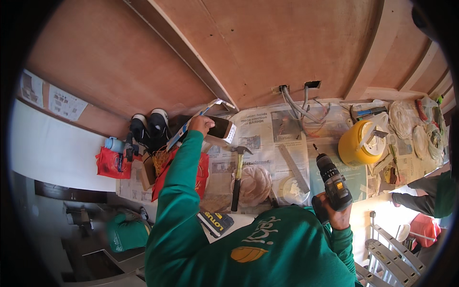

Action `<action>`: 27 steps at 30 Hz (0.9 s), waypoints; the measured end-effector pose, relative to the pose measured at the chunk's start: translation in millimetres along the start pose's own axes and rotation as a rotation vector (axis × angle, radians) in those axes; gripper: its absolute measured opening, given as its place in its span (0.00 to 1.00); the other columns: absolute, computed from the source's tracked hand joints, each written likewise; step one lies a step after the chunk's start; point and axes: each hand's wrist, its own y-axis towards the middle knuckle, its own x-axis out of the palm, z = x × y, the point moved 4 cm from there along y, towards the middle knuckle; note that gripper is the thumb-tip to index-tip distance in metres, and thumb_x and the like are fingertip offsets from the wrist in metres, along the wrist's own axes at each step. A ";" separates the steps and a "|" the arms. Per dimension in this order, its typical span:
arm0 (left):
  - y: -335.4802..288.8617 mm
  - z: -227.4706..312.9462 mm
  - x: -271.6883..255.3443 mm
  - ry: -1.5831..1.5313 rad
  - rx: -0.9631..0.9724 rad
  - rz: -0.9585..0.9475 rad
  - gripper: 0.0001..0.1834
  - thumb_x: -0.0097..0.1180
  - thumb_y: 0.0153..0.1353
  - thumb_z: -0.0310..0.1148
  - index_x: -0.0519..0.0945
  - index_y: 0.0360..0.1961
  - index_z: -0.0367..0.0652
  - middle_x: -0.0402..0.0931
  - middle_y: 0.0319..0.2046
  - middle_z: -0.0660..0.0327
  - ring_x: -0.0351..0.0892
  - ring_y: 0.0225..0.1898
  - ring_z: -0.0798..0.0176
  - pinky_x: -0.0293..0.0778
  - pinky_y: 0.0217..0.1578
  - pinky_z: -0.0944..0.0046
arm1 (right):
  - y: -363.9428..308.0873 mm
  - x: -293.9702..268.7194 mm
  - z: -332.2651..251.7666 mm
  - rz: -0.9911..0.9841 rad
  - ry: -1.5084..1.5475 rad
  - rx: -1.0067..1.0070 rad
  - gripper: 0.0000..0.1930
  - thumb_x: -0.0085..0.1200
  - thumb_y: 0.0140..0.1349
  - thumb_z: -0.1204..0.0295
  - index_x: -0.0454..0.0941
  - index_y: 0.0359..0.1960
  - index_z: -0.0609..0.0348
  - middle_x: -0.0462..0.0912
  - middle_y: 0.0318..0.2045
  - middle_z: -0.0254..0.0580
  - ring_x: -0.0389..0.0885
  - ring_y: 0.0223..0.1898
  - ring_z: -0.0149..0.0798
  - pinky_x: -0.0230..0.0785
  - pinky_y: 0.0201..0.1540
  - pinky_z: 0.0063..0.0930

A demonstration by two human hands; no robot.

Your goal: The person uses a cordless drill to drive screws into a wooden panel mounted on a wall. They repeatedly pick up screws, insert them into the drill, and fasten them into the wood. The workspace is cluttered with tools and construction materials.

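Observation:
My right hand [337, 215], low on the right, is wrapped round the grip of a cordless drill [334, 184]. The drill is black and grey, with a bit in its chuck that points up and away from me. My left arm stretches far forward, and my left hand [202, 125] is closed at an open cardboard box [221, 130] with a white and blue flap [184, 130]. Whatever its fingers hold is hidden. Nearer to me, a claw hammer [238, 177] with a black grip lies beside a coiled pale bundle [253, 185].
Newspaper [248, 138] covers the bench. A flat metal strip [294, 168], a yellow tub [361, 143] and loose cables [297, 107] lie on the right. Shoes [150, 129] and red bags [112, 162] stand left. Two other people in green are nearby; a ladder [392, 263] stands lower right.

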 end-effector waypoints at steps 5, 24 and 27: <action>-19.2 24.4 -15.0 -0.371 -0.308 0.034 0.09 0.56 0.66 0.29 0.85 0.43 0.40 0.86 0.35 0.61 0.84 0.28 0.68 0.79 0.26 0.66 | -6.9 0.2 4.1 -0.003 -0.060 -0.055 0.12 0.69 0.52 0.70 0.81 0.35 0.62 0.82 0.31 0.46 0.81 0.29 0.47 0.73 0.35 0.37; -65.6 70.5 -41.6 -1.736 -0.170 -0.080 0.07 0.56 0.67 0.34 0.80 0.45 0.50 0.78 0.37 0.72 0.72 0.27 0.76 0.69 0.27 0.75 | -15.1 -2.5 -23.4 -0.131 0.048 -0.036 0.13 0.67 0.51 0.72 0.80 0.37 0.65 0.83 0.29 0.42 0.82 0.30 0.37 0.74 0.35 0.30; -69.6 106.7 -37.9 -1.818 -0.053 -0.103 0.07 0.53 0.69 0.35 0.78 0.45 0.50 0.77 0.37 0.71 0.71 0.29 0.75 0.69 0.26 0.75 | -14.6 -3.5 -37.7 -0.168 0.050 -0.025 0.14 0.66 0.51 0.73 0.79 0.38 0.65 0.83 0.29 0.42 0.81 0.30 0.36 0.74 0.36 0.30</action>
